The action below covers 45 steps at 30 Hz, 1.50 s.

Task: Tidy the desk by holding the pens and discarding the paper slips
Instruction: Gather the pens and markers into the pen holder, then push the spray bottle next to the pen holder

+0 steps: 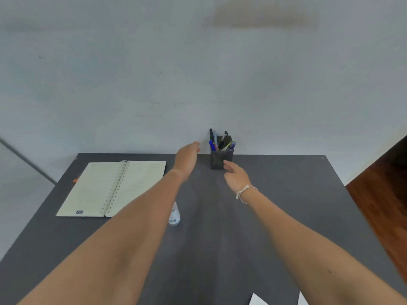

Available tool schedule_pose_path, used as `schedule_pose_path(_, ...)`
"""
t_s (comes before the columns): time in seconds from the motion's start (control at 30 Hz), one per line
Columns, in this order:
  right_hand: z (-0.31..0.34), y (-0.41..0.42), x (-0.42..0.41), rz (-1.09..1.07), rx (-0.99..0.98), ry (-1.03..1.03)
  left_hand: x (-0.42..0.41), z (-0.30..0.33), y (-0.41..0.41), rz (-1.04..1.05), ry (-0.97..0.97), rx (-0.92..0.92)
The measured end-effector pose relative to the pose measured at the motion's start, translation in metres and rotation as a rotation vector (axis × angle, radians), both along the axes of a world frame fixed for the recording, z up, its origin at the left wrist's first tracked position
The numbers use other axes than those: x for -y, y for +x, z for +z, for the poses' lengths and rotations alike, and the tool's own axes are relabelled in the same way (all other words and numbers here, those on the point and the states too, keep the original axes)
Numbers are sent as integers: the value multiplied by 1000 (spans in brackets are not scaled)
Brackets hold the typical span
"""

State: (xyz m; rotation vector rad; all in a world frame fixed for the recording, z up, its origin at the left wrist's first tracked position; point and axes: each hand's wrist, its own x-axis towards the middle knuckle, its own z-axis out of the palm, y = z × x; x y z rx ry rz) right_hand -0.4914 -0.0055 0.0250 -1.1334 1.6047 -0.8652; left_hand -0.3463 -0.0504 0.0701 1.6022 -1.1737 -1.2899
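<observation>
A dark square pen holder [218, 160] stands at the desk's far edge against the wall, with several pens [220, 140] sticking out of it. My left hand [187, 157] hovers just left of the holder, fingers apart, holding nothing. My right hand [236, 177], with a white string bracelet on the wrist, is stretched out in front of the holder, its fingertips close to the holder's lower front, empty. Two white paper slips [257, 300] [302, 300] poke in at the bottom edge, under my right forearm.
An open spiral notebook [114, 188] lies at the far left of the dark grey desk [297, 194]. A small clear bottle [175, 215] stands beside my left forearm. A pale wall rises behind the desk; wooden floor [383, 194] shows to the right.
</observation>
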Motion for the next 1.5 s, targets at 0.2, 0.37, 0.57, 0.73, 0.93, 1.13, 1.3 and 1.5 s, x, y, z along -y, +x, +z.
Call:
schedule_pose_path(0.2, 8, 44, -42, 222, -12, -5, -41, 25, 49, 10, -67, 113)
schedule_pose_path(0.37, 2, 79, -63, 366, -24, 5, -77, 19, 91, 52, -76, 215)
schedule_pose_path(0.57, -10, 108, -68, 390, -83, -41, -111, -14, 126, 60, -25, 320)
schedule_pose_path(0.73, -16, 113, -67, 349, -88, -86, -124, -42, 133, 47, -2, 353)
schedule_pose_path(0.93, -6, 78, -46, 268, -42, -109, -124, -64, 120, -54, -62, 451)
schedule_pose_path(1.13, 20, -1, -8, 189, -82, -161, -121, -85, 81, -313, -188, 669)
schedule_pose_path(1.3, 28, -63, 18, 92, -170, -195, -115, -103, 49, -522, -282, 792)
schedule_pose_path(1.5, 19, -99, 46, 38, -216, -195, -105, -124, 27, -649, -377, 903)
